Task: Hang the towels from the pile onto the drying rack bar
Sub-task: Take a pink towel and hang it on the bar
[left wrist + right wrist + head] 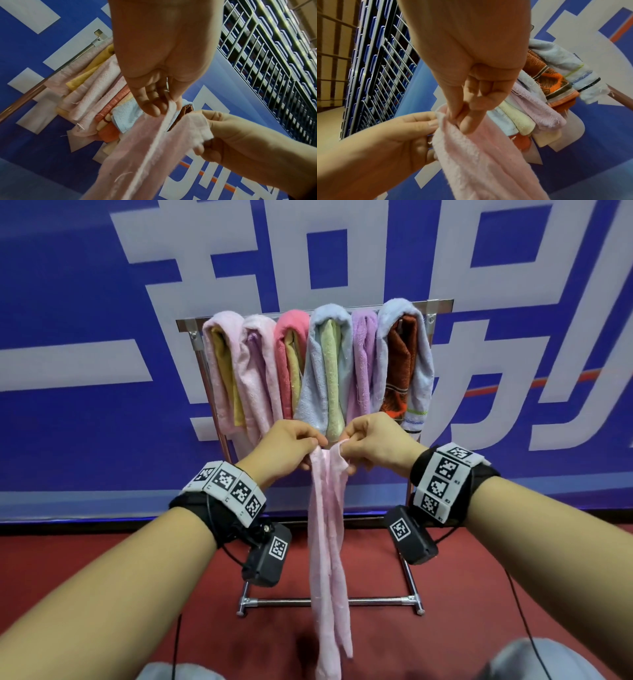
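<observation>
**A:** What is around the hands?

**B:** A metal drying rack (416, 601) stands in front of the person. Its top bar (440, 302) is packed with towels hanging side by side: a pale pink towel (219, 364), a coral pink towel (287, 337), a light blue towel (317, 364), a purple towel (363, 354) and a brown patterned towel (400, 361). They fill almost the whole bar, so only a short bare bit shows at the right end.

**A:** And the room?

**B:** The floor (479, 594) is dark red. Behind the rack is a big blue wall (68, 285) with huge white letters on it. The wrist views also show a metal railing (267, 56) higher up.

**A:** Where is the towel they are working on?

**B:** The long pink towel (327, 542) hangs straight down in front of the rack, below the other towels. Its top edge is bunched up between the two hands, and the rest dangles toward the floor.

**A:** What are the fingers doing?

**B:** The left hand (291, 448) pinches the top edge between thumb and fingers (152, 108). The right hand (375, 443) is right beside it, fingers (471, 121) curled tight around the same edge. The two hands nearly touch.
</observation>
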Tool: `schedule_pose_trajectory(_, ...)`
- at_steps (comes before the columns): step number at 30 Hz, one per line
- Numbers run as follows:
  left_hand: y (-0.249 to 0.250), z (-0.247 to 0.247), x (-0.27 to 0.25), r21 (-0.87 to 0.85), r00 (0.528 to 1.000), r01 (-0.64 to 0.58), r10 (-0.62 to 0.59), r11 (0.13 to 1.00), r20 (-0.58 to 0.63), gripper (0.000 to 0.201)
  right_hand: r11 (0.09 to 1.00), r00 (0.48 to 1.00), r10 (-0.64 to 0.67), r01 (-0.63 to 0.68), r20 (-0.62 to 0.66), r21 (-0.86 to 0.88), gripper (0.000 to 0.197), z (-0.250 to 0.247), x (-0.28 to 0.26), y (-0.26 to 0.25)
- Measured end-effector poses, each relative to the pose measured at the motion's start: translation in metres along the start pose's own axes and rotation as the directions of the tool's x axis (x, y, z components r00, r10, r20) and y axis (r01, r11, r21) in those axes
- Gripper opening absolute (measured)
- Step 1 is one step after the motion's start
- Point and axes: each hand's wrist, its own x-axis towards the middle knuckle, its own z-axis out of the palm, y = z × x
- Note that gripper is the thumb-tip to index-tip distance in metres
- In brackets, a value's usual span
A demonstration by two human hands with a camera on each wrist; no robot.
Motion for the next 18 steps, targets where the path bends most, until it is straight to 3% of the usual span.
schedule_pose_trajectory(4, 0.002, 0.001, -0.004, -0.025, 0.999, -0.029, 0.030, 0.999, 0.028, 0.009, 0.998, 0.997, -0.056, 0.055, -0.062, -0.015, 0.019, 0.005, 0.005, 0.003)
schedule_pose_trajectory(8, -0.006, 0.000, -0.006, 0.026, 0.994, -0.096, 0.095, 0.995, 0.049, 0.027, 0.999, 0.995, -0.047, 0.047, -0.086, 0.007, 0.033, 0.008, 0.007, 0.005)
schedule_pose_trajectory(11, -0.009, 0.003, -0.005, 0.082, 0.991, -0.137, 0.137, 0.987, 0.015, 0.025, 0.999, 0.995, -0.021, 0.025, -0.100, 0.031, 0.050, 0.010, 0.006, 0.006)
schedule_pose_trajectory(15, -0.008, 0.005, -0.005, 0.114, 0.985, -0.173, 0.174, 0.978, -0.002, 0.010, 1.000, 0.995, -0.018, 0.020, -0.103, 0.013, 0.044, 0.009, 0.006, 0.008)
schedule_pose_trajectory(18, -0.009, 0.005, -0.002, 0.183, 0.982, -0.190, 0.189, 0.965, 0.027, 0.011, 0.999, 0.995, -0.025, 0.028, -0.099, 0.028, 0.041, 0.009, 0.005, 0.009)
